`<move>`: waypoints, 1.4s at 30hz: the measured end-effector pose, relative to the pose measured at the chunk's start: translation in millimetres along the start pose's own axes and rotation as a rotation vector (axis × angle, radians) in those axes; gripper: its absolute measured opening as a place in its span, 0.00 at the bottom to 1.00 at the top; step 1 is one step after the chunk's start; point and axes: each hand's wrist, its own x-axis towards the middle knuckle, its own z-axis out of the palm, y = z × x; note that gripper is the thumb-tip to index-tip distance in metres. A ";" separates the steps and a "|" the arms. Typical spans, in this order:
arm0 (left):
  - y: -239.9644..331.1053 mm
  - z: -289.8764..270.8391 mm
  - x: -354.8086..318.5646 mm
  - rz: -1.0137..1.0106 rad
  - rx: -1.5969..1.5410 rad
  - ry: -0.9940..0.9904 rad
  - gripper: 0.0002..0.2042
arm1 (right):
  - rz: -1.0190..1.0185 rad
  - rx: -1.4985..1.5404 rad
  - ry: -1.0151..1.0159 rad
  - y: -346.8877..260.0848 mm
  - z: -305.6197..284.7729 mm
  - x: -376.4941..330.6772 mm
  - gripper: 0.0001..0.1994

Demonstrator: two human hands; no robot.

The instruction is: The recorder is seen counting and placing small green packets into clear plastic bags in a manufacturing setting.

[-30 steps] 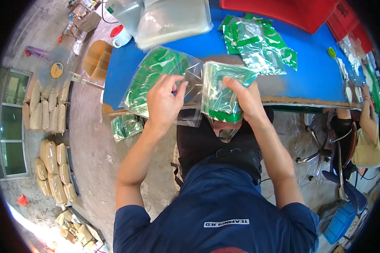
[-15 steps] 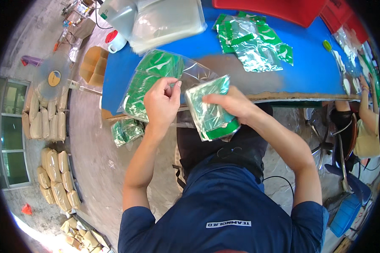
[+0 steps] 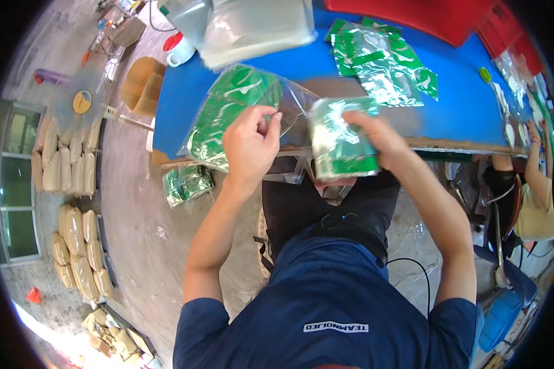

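Note:
My left hand is closed in a pinch at the open edge of a clear plastic bag. Inside that bag lie flat green packets, partly covered by my hand. To the right, my right hand grips a stack of shiny green-and-silver packets, thumb on top and fingers hidden underneath. The stack hangs over the table's near edge, just beside the bag's mouth. Farther back, more loose green-and-silver packets lie in an overlapping pile on the blue tabletop.
A stack of clear bags lies at the back, with a white mug with a red top to its left. Red trays line the far right. Below the table's left edge sits another bundle of green packets. Another person's arm shows at right.
My right hand has carried the packet stack to the right and turned it more upright. The left hand has shifted slightly right, keeping its pinch. The whole view has shifted a little.

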 end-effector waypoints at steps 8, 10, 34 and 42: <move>-2.1 1.7 0.0 -0.072 -0.065 0.009 0.03 | -0.064 -0.070 -0.179 -6.2 42.6 -25.9 0.19; -5.1 -4.2 1.2 -0.104 -0.093 -0.009 0.02 | -0.011 -0.095 -0.198 1.6 61.2 -5.2 0.17; 23.0 -19.1 6.2 0.130 0.051 0.003 0.04 | -0.015 -0.009 -0.476 20.0 93.2 46.1 0.18; 41.4 -26.2 29.0 0.268 0.073 0.052 0.05 | -0.189 -0.349 -0.620 -0.8 141.5 102.4 0.17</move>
